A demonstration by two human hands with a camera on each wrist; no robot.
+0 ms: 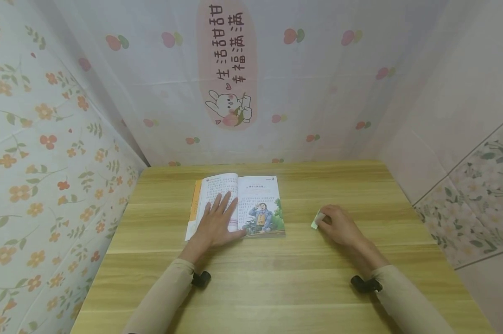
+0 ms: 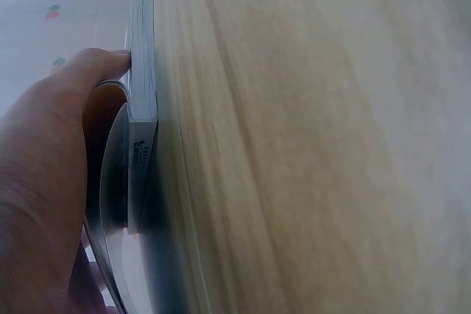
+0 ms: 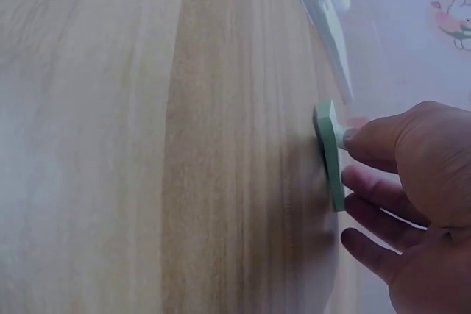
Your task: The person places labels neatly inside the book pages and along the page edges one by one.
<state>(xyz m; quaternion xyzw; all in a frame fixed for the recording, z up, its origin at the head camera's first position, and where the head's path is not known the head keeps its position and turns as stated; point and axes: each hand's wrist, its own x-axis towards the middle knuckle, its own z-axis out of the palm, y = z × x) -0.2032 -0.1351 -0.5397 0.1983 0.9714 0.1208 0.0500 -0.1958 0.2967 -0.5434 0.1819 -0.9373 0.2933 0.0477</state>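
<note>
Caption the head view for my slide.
Left hand rests on an open book while the right hand holds a pale green item.

I read 生活甜甜 / 幸福满满 on the wall cloth's (image 1: pixel 334 83) pink patch (image 1: pixel 251 69); open book's (image 1: pixel 245 192) print too small to make out from my end.

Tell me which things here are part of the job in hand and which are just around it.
Apparently part of the job:
- open paper book with printed white pages, under the left hand
- small, flat, pale green piece, held by the right hand

Just around it:
- yellowish wood-grain table
- white fruit-print cloth
- white cloth with orange flowers
</note>
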